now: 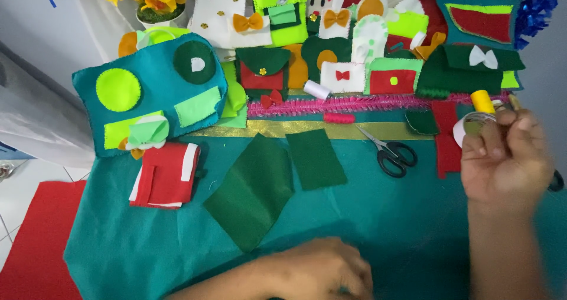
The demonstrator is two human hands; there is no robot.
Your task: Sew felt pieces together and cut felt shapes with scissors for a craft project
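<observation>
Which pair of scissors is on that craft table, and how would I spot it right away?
Start from the teal cloth covering the table and follow the gold ribbon strip towards the right hand. Just below the strip's right end lie the scissors, blades pointing up-left. Their black loop handles and metal blades stand out among soft felt pieces.

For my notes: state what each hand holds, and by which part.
Right hand pinches a white tape roll by its rim. Left hand rests on teal cloth, holding nothing visible.
</observation>
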